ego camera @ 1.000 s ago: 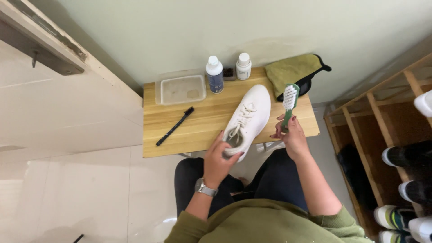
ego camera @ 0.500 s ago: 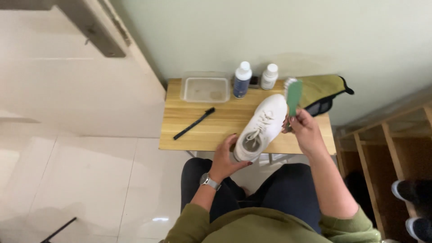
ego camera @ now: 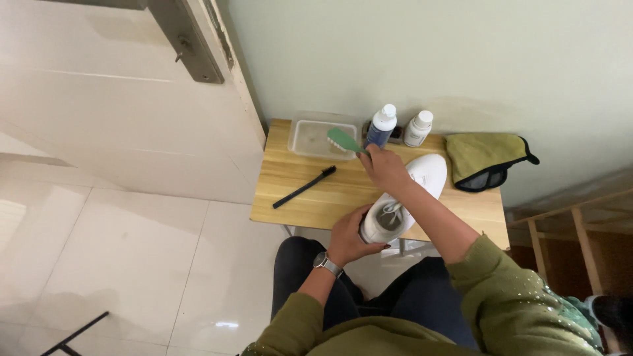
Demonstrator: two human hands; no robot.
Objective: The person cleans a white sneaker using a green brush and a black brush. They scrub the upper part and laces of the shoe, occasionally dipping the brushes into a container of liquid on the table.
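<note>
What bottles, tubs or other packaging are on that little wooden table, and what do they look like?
Taller bottle: back edge, dark blue body, white cap.
Shorter bottle: just right of it, white, white cap.
Clear plastic tub: back left, shallow, rectangular, with the green brush in the right hand over it.

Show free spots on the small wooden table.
Bare wood lies on the wooden table around the black slim brush, and right of the white sneaker, below the olive cloth. The back edge is crowded: clear plastic tub, two bottles.
</note>
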